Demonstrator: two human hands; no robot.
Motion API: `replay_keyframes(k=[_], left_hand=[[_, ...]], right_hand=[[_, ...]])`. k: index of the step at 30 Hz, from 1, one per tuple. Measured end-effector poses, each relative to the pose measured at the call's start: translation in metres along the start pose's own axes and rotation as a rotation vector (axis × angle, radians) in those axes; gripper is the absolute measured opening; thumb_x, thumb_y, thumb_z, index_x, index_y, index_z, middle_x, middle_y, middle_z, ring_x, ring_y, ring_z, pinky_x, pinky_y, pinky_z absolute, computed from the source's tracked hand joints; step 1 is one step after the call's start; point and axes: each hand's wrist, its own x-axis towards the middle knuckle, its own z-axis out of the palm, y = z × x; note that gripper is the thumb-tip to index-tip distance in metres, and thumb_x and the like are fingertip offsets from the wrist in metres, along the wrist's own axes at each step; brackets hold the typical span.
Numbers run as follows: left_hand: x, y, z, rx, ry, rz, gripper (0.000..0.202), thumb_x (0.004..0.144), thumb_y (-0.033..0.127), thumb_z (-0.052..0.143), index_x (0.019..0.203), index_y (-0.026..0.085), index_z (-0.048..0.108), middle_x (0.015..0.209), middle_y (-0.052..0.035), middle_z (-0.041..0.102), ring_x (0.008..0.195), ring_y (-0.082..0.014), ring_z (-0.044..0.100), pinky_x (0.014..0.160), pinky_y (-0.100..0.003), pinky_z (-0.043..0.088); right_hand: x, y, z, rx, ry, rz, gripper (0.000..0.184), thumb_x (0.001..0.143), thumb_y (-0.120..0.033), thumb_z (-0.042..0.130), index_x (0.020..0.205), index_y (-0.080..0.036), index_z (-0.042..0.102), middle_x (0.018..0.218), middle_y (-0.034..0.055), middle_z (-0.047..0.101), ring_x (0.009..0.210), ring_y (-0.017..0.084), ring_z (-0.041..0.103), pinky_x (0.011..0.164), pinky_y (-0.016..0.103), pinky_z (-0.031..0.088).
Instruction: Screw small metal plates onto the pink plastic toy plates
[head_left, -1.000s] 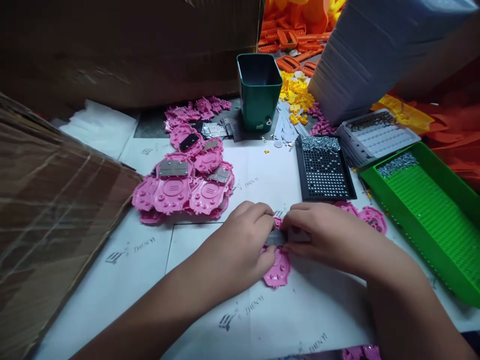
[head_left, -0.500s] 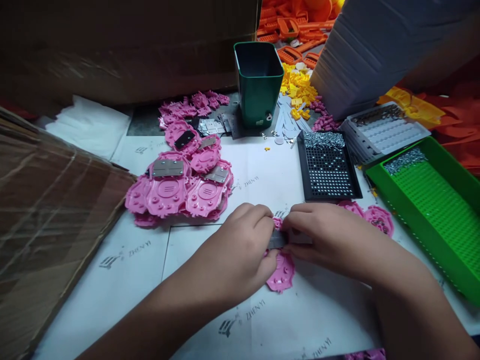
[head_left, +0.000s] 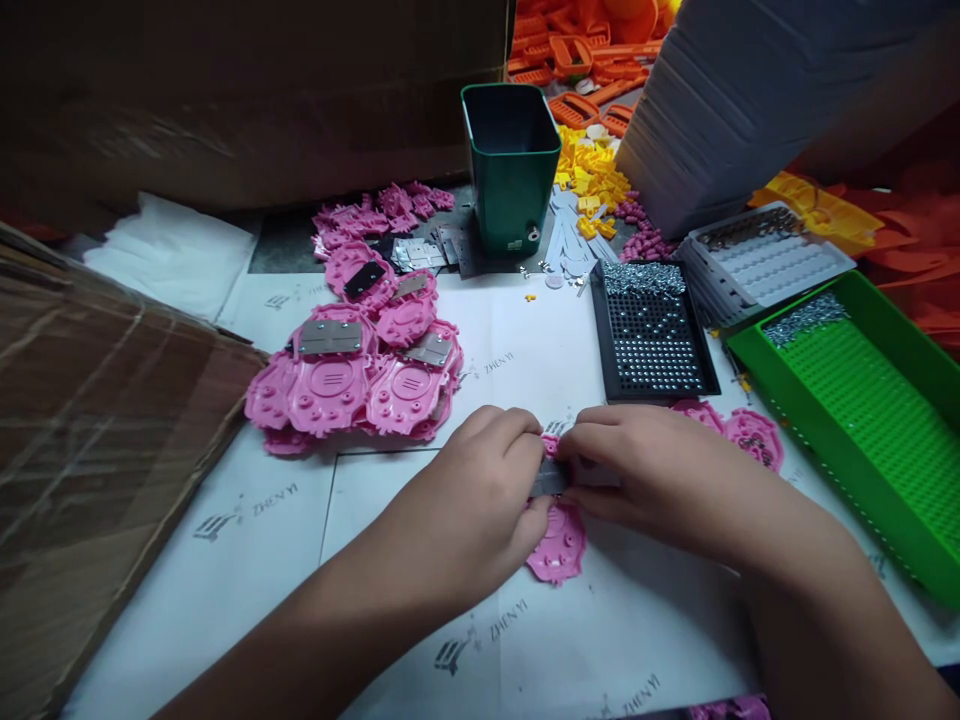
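Note:
A pink plastic casing (head_left: 559,545) lies on the white paper sheet, partly covered by my fingers. Across its upper part sits a grey metal plate (head_left: 550,478). My left hand (head_left: 491,480) closes on the plate and casing from the left, thumb at the lower edge. From the right, my right hand (head_left: 626,460) pinches the same plate with thumb and fingers. The fingertips hide the plate's ends. Beyond my left hand, several pink casings (head_left: 330,385) are piled, some bearing metal plates (head_left: 330,338).
A black tray of screws (head_left: 656,345) and a long green tray (head_left: 877,420) are on the right. A dark green bin (head_left: 512,175) stands at the back beside yellow parts (head_left: 592,170). Cardboard boxes (head_left: 112,440) border the left and back. More pink pieces (head_left: 754,440) lie past my right hand.
The whole view has shifted slightly to the left. Both hands keep nearly the same grip on the plate and casing.

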Motion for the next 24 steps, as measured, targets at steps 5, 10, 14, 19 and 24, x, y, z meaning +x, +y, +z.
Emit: replay_keyframes(k=[5,10,14,19,24], left_hand=[[-0.001,0.0,0.002,0.009,0.013,0.005,0.011,0.083,0.01,0.061,0.092,0.009,0.066,0.103,-0.0113,0.063,0.099,-0.0251,0.057,0.087,-0.039,0.055],[0.0,-0.003,0.004,0.03,0.033,0.013,0.01,0.082,0.01,0.063,0.092,0.01,0.066,0.103,-0.0109,0.064,0.1,-0.0249,0.058,0.089,-0.038,0.054],[0.001,-0.009,0.007,0.022,0.062,0.05,0.01,0.083,0.012,0.062,0.092,0.012,0.065,0.102,-0.0097,0.064,0.099,-0.0236,0.059,0.088,-0.036,0.054],[0.003,-0.022,0.012,0.018,0.091,0.087,0.013,0.086,0.024,0.058,0.092,0.016,0.066,0.102,-0.0095,0.066,0.096,-0.0248,0.061,0.083,-0.038,0.054],[0.007,-0.029,0.014,0.019,0.09,0.105,0.019,0.087,0.031,0.055,0.089,0.016,0.066,0.101,-0.0117,0.066,0.094,-0.0262,0.062,0.083,-0.041,0.054]], right_hand=[[-0.001,-0.001,0.0,-0.022,-0.002,0.005,0.011,0.081,-0.015,0.061,0.074,-0.017,0.052,0.076,0.0003,0.056,0.064,0.01,0.042,0.059,0.027,0.019],[0.002,0.001,0.001,-0.026,0.012,-0.009,0.007,0.082,-0.015,0.062,0.077,-0.016,0.057,0.078,0.0011,0.059,0.066,0.01,0.045,0.059,0.026,0.022],[-0.002,-0.001,-0.006,-0.051,0.037,-0.036,0.007,0.084,-0.02,0.063,0.079,-0.016,0.062,0.078,0.0029,0.061,0.067,0.012,0.05,0.059,0.026,0.027],[-0.035,0.002,-0.015,0.039,0.7,-0.144,0.017,0.091,-0.034,0.059,0.099,-0.019,0.063,0.088,0.006,0.064,0.079,0.016,0.06,0.072,0.029,0.045],[-0.104,0.072,-0.029,-0.164,1.784,0.346,0.047,0.093,-0.039,0.047,0.134,-0.022,0.029,0.136,0.0183,0.039,0.114,0.028,0.052,0.085,0.039,0.046]])
